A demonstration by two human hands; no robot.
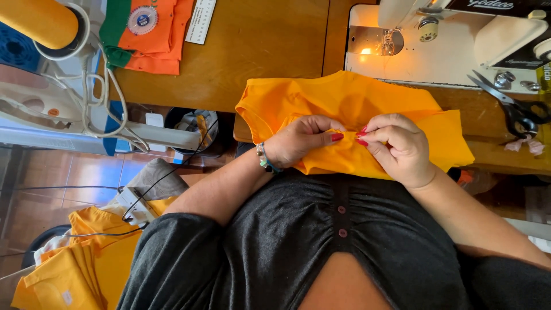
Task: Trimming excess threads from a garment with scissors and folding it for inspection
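Note:
A yellow-orange garment (344,103) lies bunched over the front edge of the wooden sewing table (258,51). My left hand (301,140), with a beaded bracelet at the wrist, pinches a fold of the fabric. Fingertip to fingertip with it, my right hand (399,146) pinches the same fold. Both hands sit just above my lap, near the table edge. The fabric under my fingers is partly hidden.
A white sewing machine (447,40) with its lamp lit stands at the back right, black-handled scissors (513,106) beside it. Orange and green cloth (152,34) lies at the back left. More yellow garments (80,258) are piled on the floor at lower left, near an iron (34,97).

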